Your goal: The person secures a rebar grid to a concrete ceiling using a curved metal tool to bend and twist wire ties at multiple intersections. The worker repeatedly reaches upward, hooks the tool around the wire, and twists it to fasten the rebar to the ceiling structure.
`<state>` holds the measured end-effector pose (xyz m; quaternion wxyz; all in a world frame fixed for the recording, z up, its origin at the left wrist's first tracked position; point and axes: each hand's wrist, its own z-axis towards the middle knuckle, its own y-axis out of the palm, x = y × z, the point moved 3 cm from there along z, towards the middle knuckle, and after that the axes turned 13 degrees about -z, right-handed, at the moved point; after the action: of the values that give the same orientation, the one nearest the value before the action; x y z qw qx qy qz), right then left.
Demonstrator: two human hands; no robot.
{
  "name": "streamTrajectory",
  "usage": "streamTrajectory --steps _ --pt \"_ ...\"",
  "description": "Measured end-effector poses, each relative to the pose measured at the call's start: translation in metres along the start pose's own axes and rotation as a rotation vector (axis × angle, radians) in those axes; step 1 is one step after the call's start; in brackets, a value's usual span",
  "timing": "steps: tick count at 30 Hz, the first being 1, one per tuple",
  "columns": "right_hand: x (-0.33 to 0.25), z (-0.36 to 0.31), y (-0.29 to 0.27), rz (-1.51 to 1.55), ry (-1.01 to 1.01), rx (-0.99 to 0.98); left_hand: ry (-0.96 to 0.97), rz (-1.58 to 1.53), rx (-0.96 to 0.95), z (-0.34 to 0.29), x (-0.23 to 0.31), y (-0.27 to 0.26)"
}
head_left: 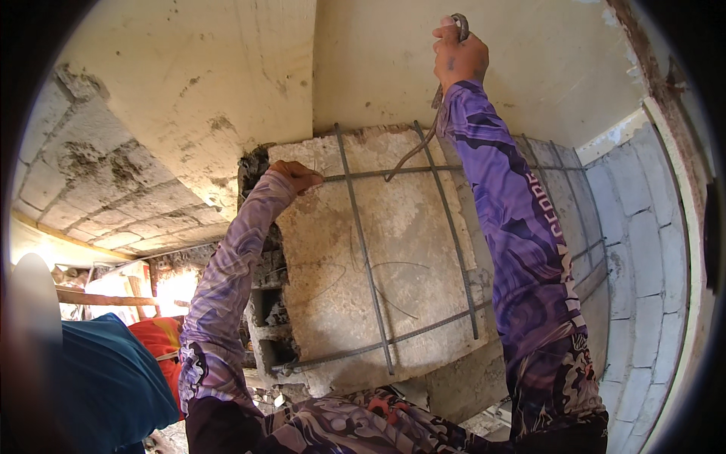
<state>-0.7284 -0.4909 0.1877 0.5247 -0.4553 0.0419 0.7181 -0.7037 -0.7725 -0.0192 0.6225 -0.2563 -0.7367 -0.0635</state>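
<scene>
My left hand (299, 175) is closed at the left end of a horizontal rebar (367, 174); thin wire strands show by its fingertips. Raised against the pale wall, my right hand (461, 59) grips a bent metal rod (423, 144). The rod curls over at its top and runs down past my right sleeve. Its hooked lower end (389, 179) lies at the horizontal rebar, between two upright rebars, the left one (361, 242) and the right one (448, 227). Whether the hook touches the bar I cannot tell.
Behind the rebar grid is a rough concrete surface (318, 265) with hollow block edges (268, 310) at its left. A lower horizontal rebar (408, 335) crosses it. Grey block wall (643, 265) stands right. Blue cloth (113, 378) and red-orange cloth (159, 340) are at lower left.
</scene>
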Motion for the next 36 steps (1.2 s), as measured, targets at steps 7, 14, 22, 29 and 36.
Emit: streamTrajectory --steps 7,14,22,29,36 --pt "0.009 0.007 0.008 0.079 -0.011 -0.006 0.004 -0.181 -0.076 0.013 -0.002 0.015" --pt "0.016 0.013 0.013 0.084 -0.014 -0.001 -0.011 -0.098 -0.098 0.043 0.007 0.034" --pt "0.014 0.014 0.005 -0.018 -0.005 0.008 0.122 0.032 -0.015 0.043 -0.001 0.054" --pt "0.010 0.016 0.006 -0.114 -0.049 0.092 0.542 0.010 0.109 0.021 -0.037 0.075" --pt "-0.001 -0.003 -0.004 -0.080 -0.084 0.109 0.683 0.027 0.202 0.025 -0.041 0.080"
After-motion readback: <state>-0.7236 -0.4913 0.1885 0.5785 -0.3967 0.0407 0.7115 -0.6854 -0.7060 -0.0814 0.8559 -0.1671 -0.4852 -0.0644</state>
